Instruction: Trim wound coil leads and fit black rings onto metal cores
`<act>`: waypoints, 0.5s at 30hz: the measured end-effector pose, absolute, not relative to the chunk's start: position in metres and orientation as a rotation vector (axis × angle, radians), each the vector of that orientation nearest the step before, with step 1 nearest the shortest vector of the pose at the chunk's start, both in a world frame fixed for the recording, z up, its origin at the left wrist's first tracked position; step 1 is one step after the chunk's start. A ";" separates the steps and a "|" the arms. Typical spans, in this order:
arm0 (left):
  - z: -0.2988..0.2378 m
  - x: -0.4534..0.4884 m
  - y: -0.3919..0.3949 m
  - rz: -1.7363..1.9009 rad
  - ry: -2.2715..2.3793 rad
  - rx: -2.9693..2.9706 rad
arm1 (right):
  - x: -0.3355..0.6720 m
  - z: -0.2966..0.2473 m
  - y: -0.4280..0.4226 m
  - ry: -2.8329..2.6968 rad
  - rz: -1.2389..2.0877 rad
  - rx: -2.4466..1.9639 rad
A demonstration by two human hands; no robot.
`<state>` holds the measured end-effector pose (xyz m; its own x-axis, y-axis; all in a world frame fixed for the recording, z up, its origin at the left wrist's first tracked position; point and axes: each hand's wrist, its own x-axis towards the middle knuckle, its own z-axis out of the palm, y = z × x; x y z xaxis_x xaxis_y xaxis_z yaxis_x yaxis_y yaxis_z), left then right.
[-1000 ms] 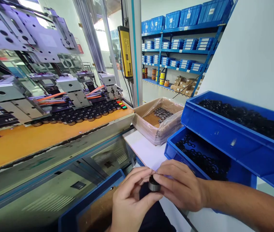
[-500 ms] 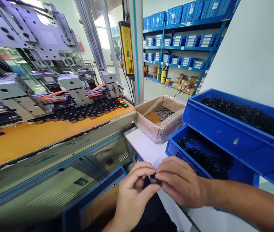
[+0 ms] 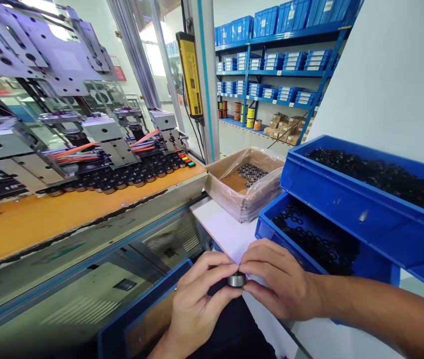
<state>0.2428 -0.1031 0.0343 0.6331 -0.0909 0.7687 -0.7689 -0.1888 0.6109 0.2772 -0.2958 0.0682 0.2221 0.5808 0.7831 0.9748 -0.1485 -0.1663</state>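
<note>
Between my two hands is a small round metal ring part (image 3: 236, 280) with a shiny steel side and a dark top. My left hand (image 3: 200, 294) pinches it from the left, thumb low and fingertips at the upper edge. From the right, my right hand (image 3: 277, 279) grips the same part, its fingertips on the dark top and its thumb near the bottom. The fingers partly cover the top, so its details are hidden. Just beyond my right hand, a lower blue bin (image 3: 267, 219) contains loose black rings (image 3: 316, 242).
An upper blue bin (image 3: 331, 199) full of black parts overhangs the lower one. A plastic-lined cardboard box (image 3: 226, 192) holds metal rings. On the left, rows of black-topped round parts (image 3: 133, 174) stand on the orange bench (image 3: 47, 212) before a machine. Another blue bin (image 3: 101, 336) sits below.
The metal part now shows its bright side more fully between my fingers. My left hand has shifted slightly left, and its fingers have moved over the part's upper edge. The view has turned slightly.
</note>
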 end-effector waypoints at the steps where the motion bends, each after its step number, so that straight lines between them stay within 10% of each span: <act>1: 0.035 0.243 -0.103 0.738 -0.736 1.683 | 0.277 0.068 -0.296 -1.451 -0.731 -1.826; 15: 0.051 0.286 -0.040 1.061 -0.248 2.343 | 0.305 0.066 -0.329 -1.308 -0.849 -2.213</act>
<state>0.2862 -0.0405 0.0514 0.6712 0.0566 0.7391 -0.3777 -0.8318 0.4067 0.3055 -0.3289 0.0664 0.3676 0.6212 0.6921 0.8850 -0.4623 -0.0551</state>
